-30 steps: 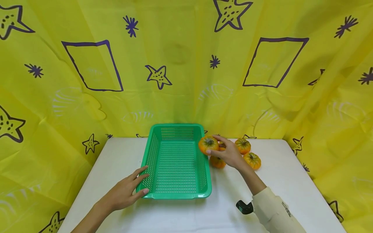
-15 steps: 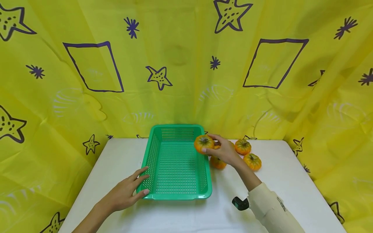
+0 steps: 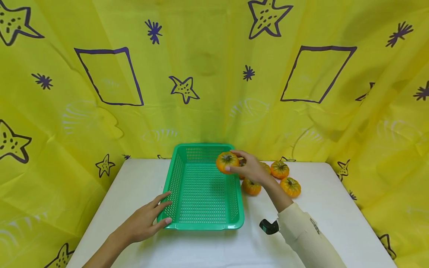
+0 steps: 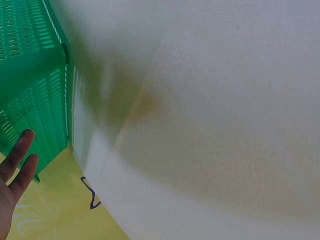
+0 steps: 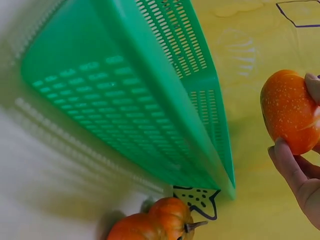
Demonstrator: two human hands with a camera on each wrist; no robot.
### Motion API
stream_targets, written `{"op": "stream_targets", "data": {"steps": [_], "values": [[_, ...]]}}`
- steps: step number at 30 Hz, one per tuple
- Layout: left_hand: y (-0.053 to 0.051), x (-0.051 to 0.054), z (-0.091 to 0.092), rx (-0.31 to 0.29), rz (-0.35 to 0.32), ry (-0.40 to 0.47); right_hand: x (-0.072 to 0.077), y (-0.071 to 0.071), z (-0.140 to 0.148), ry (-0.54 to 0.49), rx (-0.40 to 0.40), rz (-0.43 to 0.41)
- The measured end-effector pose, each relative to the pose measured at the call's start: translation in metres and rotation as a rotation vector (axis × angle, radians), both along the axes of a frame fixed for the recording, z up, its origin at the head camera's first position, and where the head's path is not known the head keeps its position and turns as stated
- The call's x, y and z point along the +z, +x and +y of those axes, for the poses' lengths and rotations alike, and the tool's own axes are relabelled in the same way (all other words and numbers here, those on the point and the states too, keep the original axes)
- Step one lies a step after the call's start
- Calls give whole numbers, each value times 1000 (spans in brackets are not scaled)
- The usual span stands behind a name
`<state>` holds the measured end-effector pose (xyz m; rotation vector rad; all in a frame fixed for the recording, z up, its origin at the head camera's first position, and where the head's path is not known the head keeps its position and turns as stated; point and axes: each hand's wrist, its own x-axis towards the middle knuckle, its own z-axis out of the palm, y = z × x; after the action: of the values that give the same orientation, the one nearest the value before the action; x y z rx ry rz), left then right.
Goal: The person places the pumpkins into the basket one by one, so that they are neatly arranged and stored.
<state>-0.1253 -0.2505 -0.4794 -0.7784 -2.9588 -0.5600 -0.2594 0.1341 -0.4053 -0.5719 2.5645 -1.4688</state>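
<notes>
An orange pumpkin (image 3: pixel 227 162) with a green-brown top is gripped between the thumb and fingers of my right hand (image 3: pixel 250 167), above the right side of a green perforated basket (image 3: pixel 204 226). The right wrist view shows the held pumpkin (image 5: pixel 291 112) from the side, with fingers (image 5: pixel 292 172) beneath it, higher than the basket rim. My left hand (image 3: pixel 142 221) rests at the basket's near left corner, its fingers extended over the rim. In the left wrist view fingers (image 4: pixel 19 162) lie against the basket's wall (image 4: pixel 42 107).
Several more pumpkins (image 3: pixel 291 187) sit on the white table (image 3: pixel 321 216) right of the basket, some partly hidden by the right hand. A black object (image 3: pixel 269 226) is at the right sleeve's cuff. Yellow patterned cloth (image 3: pixel 214 119) stands behind and at both sides.
My right hand has carried the pumpkin leftward and slightly up, from the basket's right rim to above its inside. The left hand has stayed in place.
</notes>
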Motion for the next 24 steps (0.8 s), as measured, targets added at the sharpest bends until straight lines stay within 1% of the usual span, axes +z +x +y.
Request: {"op": "stream_targets", "data": {"steps": [4, 11, 19, 22, 24], "values": [[0, 0, 0, -1, 3, -1, 2, -5, -8, -13, -8, -13], [0, -2, 0, -2, 5, 6, 0, -15, -20, -5, -12, 3], [0, -2, 0, 0, -1, 8, -1, -23, -33, -34, -6, -54], [0, -1, 0, -1, 1, 6, -4, -27, -37, -38, -8, -77], [0, -2, 0, -1, 3, 5, -7, -30, -39, -31, -1, -76]]}}
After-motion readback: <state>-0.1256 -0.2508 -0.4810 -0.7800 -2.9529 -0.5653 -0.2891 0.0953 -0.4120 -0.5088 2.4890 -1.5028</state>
